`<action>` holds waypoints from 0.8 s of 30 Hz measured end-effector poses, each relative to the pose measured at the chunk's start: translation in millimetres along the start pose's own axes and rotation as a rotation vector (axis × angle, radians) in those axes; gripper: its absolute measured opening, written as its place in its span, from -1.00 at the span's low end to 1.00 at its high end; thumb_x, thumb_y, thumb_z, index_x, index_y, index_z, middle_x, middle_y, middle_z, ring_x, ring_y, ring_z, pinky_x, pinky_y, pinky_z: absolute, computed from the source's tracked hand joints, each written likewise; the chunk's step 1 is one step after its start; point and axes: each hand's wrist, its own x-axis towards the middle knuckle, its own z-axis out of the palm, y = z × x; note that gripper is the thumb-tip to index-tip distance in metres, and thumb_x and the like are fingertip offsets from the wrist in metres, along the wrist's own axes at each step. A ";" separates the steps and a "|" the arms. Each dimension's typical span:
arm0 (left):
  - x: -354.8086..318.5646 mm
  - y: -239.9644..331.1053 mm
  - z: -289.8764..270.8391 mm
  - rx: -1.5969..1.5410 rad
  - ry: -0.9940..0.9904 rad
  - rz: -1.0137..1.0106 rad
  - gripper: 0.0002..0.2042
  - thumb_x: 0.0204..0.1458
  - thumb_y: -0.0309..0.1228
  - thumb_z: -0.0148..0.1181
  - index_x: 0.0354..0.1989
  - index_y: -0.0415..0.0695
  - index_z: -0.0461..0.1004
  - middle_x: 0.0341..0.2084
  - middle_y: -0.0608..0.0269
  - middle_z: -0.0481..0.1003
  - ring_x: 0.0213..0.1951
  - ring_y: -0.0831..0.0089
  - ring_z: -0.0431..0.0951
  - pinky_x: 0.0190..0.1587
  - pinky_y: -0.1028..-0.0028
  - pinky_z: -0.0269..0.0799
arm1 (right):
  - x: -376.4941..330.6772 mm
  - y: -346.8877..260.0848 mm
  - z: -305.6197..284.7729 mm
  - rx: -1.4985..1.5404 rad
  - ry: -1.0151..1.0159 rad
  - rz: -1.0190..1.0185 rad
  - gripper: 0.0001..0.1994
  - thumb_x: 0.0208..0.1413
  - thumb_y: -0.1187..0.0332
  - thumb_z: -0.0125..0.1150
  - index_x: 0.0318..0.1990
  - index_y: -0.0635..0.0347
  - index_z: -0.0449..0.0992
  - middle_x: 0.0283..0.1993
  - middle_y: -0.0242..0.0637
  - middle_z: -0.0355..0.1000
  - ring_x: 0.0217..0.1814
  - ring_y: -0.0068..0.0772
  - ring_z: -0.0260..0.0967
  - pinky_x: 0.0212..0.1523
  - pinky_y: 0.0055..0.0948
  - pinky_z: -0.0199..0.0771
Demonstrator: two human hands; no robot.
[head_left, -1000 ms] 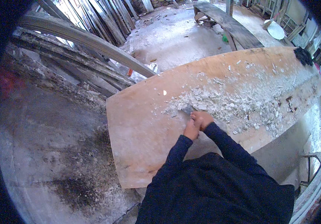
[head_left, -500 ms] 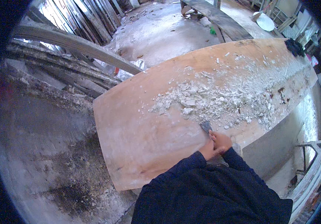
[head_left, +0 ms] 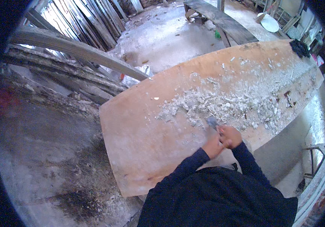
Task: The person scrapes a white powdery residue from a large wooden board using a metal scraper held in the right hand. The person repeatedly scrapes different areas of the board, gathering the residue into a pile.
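Both my hands are closed together over a wooden board dusted with white. My right hand [head_left: 231,137] grips a scraper [head_left: 212,122] by its handle, which the fingers mostly hide. Against it presses my left hand [head_left: 212,146], its fingers partly covered, closed around the handle's near end. The scraper's flat grey blade points away from me, at the near edge of a heap of white flakes and crumbs [head_left: 226,104]. The pale brown board [head_left: 139,136] stretches from near left to far right, with finer white powder toward its far end.
A black bristly clump [head_left: 299,48] lies at the board's far right end. Wooden beams [head_left: 79,47] stand to the left, and a dark plank bench [head_left: 223,19] lies beyond. A pale slatted frame [head_left: 323,174] is at the right. Dark stains mark the floor [head_left: 75,181].
My hands and the scraper have moved slightly away from me and right, bringing the blade to the heap's edge. The view has shifted a little.
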 end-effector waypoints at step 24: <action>-22.3 -72.5 82.6 0.337 0.155 0.121 -0.25 0.01 0.06 -0.16 0.09 -0.45 -0.07 0.00 -0.28 0.19 0.04 0.03 0.25 0.07 0.32 0.16 | -54.9 21.4 43.6 0.068 -0.062 0.240 -0.65 0.01 0.09 -0.11 -0.12 0.02 0.40 -0.35 -0.04 0.41 -0.35 0.01 0.36 -0.37 -0.11 0.34</action>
